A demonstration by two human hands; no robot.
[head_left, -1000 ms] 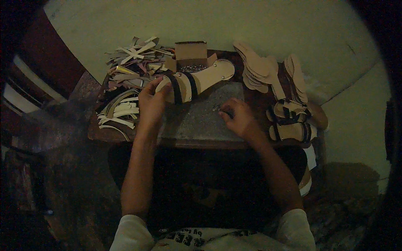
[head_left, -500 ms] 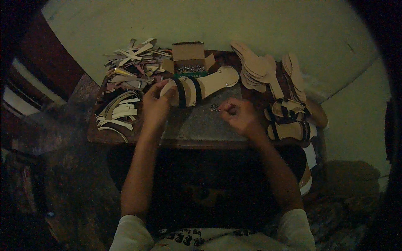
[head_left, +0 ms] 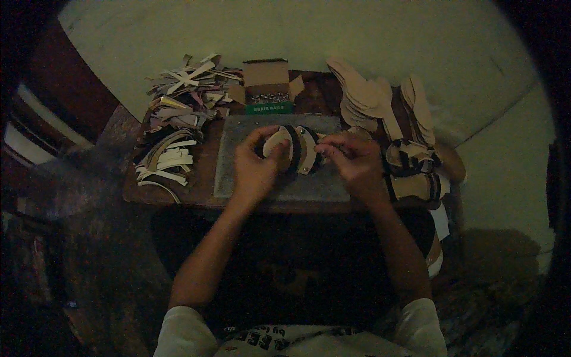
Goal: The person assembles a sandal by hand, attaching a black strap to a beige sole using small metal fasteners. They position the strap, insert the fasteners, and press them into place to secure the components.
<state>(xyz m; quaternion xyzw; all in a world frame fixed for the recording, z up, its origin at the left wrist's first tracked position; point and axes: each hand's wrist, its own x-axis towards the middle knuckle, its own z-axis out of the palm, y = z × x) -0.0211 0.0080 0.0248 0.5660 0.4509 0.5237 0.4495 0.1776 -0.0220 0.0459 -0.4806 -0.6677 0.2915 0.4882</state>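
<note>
A beige sandal [head_left: 307, 152] with dark and light cross straps and shiny round studs is held over the grey slab. My left hand [head_left: 260, 163] is closed round its toe end, thumb on top and fingers underneath. At the straps' right side my right hand [head_left: 360, 165] is pinched, its fingertips touching the sandal. What is between those fingertips is too small and dark to make out. The sandal's heel end [head_left: 359, 132] passes behind my right hand and is partly hidden.
A grey slab [head_left: 238, 187] lies on the brown table. Behind it stands an open green box [head_left: 269, 107] of small metal pieces. Strap strips [head_left: 190, 80] are heaped at left. Beige soles [head_left: 363, 101] are stacked at back right, above strapped sandals [head_left: 410, 187].
My left hand has brought the sandal right and a little nearer. My right hand has left the small dark pieces on the slab and is now at the sandal's straps.
</note>
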